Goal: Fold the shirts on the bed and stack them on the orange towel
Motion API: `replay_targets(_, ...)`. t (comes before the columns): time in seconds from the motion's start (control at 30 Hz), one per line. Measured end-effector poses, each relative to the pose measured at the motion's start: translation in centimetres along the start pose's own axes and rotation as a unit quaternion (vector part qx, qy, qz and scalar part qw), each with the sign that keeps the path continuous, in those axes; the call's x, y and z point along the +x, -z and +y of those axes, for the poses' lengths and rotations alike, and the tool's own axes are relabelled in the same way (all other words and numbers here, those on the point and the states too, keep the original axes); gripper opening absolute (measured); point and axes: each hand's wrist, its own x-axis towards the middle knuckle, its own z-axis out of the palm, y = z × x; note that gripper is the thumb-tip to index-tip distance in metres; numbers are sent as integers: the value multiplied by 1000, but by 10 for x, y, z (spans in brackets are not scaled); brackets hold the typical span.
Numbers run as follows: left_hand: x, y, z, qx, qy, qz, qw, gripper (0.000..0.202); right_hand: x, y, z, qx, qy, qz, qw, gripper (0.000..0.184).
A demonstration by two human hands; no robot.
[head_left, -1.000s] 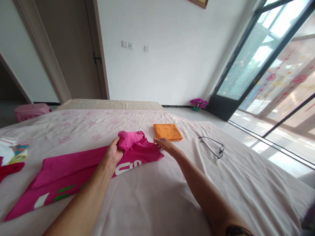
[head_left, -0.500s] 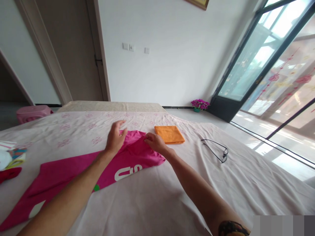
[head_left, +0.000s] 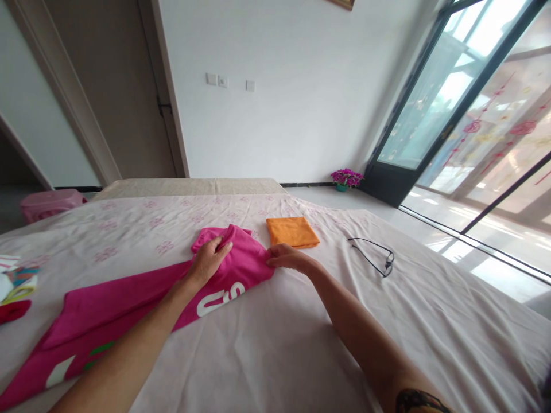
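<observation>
A bright pink T-shirt (head_left: 129,292) with white and green print lies in a long folded strip across the bed, running from the lower left to the middle. My left hand (head_left: 210,263) is at its upper part, with a raised fold of the cloth between thumb and fingers. At the strip's right end, my right hand (head_left: 287,256) pinches the edge of the shirt. Just beyond that hand lies an orange folded cloth (head_left: 293,232), flat and squared off. My left forearm covers part of the shirt's print.
Black-framed glasses (head_left: 379,255) lie unfolded on the pale flowered bedsheet (head_left: 275,355) to the right. Several coloured cloth items (head_left: 17,292) sit at the left edge. A pink stool (head_left: 51,205) stands past the bed, and purple flowers (head_left: 346,178) are near the glass door.
My left hand has come down onto the shirt and closed on a fold. The cloth near the right end has been turned over toward the right. My right hand has shifted slightly right and nearer.
</observation>
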Motion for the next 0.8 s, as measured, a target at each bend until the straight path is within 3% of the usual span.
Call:
replay_targets(0.13,-8,-2,-7,-123,81,19,989,17,-2,-3,7,57,28,33,997,13)
replay_targets(0.27,-16,1,-9,-257,158,10,953,29,5,-16,14,87,106,112,984,19)
replay_targets(0.4,-19,9,-3,-326,166,-8,931,26,14,-31,14,-63,121,253,958,23)
replay_targets(0.47,-19,11,-3,-336,164,-11,927,22,15,-38,10,-128,95,276,948,25)
replay_targets(0.57,-19,11,-5,-344,161,-7,925,19,10,-45,1,-140,76,253,954,16)
replay_targets(0.7,-18,9,-6,-354,158,-5,922,17,-2,-43,-10,-78,84,159,981,29)
replay_targets(0.8,-18,7,-5,-353,165,-15,921,16,-8,-42,-15,-35,87,109,990,27)
